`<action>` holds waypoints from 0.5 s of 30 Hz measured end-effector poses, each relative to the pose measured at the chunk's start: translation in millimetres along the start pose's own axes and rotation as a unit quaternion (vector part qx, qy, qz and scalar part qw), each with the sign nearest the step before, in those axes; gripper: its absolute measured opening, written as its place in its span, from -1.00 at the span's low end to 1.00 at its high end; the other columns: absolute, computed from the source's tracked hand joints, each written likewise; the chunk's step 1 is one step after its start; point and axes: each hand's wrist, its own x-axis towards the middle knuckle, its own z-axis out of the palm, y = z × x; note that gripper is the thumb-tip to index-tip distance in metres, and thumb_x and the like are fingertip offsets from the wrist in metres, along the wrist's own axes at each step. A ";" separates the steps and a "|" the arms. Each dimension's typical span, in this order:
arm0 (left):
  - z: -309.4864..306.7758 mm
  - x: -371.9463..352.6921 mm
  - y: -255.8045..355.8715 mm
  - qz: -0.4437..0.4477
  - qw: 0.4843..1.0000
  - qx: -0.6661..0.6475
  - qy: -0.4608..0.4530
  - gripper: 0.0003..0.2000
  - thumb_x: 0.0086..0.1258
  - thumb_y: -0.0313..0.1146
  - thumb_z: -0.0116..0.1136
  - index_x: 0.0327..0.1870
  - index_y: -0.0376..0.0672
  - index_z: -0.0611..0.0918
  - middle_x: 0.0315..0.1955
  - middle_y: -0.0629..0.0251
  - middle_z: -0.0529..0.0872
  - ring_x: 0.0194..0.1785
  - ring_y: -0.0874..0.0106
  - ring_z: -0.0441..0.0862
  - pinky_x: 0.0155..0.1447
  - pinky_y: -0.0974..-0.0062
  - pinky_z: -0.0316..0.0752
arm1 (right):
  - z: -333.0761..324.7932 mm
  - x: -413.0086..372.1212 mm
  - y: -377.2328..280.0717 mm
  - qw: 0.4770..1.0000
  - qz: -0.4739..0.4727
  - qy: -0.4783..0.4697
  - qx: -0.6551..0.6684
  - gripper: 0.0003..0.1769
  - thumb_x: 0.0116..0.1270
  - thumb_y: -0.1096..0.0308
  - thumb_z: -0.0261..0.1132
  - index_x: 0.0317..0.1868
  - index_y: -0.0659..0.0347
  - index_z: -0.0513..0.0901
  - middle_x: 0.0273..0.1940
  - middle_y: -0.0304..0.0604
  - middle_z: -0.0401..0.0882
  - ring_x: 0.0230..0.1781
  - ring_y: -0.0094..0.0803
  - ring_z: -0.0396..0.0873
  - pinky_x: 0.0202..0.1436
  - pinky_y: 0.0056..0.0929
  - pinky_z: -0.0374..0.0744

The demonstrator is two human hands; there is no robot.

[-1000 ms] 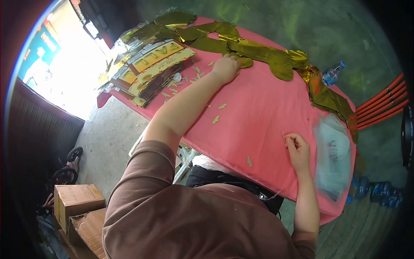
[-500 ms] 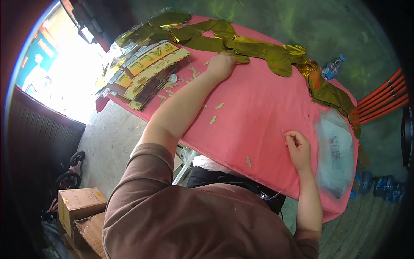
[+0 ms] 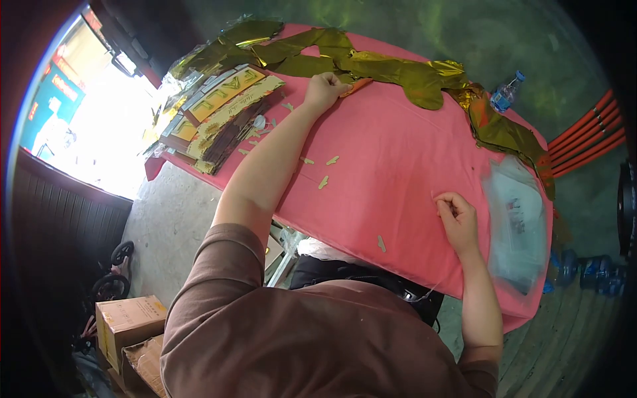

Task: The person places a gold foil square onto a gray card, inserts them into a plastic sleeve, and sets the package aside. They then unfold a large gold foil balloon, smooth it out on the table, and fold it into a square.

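My left hand (image 3: 325, 93) reaches to the far side of the pink-covered table, its fingers closed on the end of a flat gold foil balloon (image 3: 358, 86) that glints orange. More flat gold foil balloons (image 3: 424, 99) spread along the far edge. Near the right front, my right hand (image 3: 459, 215) hovers over or rests on the cloth with thumb and fingers pinched. Whatever it may hold is too small to make out. Right of it lies a stack of clear plastic bags (image 3: 516, 222). Small pale slips (image 3: 323, 182) are scattered across the cloth.
Printed cards marked FALL (image 3: 229, 93) are piled at the table's left end. A water bottle (image 3: 507, 93) is at the far right edge. Cardboard boxes (image 3: 129, 318) stand on the floor at lower left, with large blue bottles (image 3: 590, 270) at right.
My left hand has shifted slightly left and towards me, and the foil end beside it has lifted and now shines orange. The right hand keeps its pinch in nearly the same place.
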 end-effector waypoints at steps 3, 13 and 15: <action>0.0 0.3 -1.2 0.016 0.999 0.038 -0.005 -0.80 0.04 -0.35 0.37 -0.57 -0.22 0.57 -0.61 0.36 0.62 -0.51 0.58 0.49 -0.39 0.56 0.39 | 3.6 8.9 -3.9 0.999 0.015 -0.021 -0.024 -0.92 0.30 0.48 0.16 -0.27 0.29 0.57 -0.47 -0.40 0.48 -0.45 -0.72 0.42 -0.36 -0.72 0.40; 5.0 -7.0 -0.1 0.006 0.996 0.094 -0.005 -0.81 0.01 -0.26 0.37 -0.45 -0.16 0.67 -0.52 0.23 0.68 -0.41 0.36 0.63 -0.26 0.41 0.49 | 85.5 133.3 -31.2 0.961 -0.185 -0.066 -0.192 -0.63 0.20 0.44 0.18 0.04 0.29 0.42 0.09 -0.02 0.40 0.09 -0.17 0.42 0.12 -0.36 0.42; 3.0 -10.6 4.8 -0.001 0.995 0.098 -0.007 -0.79 -0.01 -0.25 0.39 -0.47 -0.18 0.65 -0.54 0.23 0.66 -0.43 0.36 0.61 -0.29 0.40 0.48 | 108.3 154.7 -25.2 0.954 -0.211 -0.030 -0.212 -0.53 0.19 0.42 0.18 0.14 0.25 0.38 0.21 0.02 0.32 0.23 -0.11 0.33 0.24 -0.31 0.35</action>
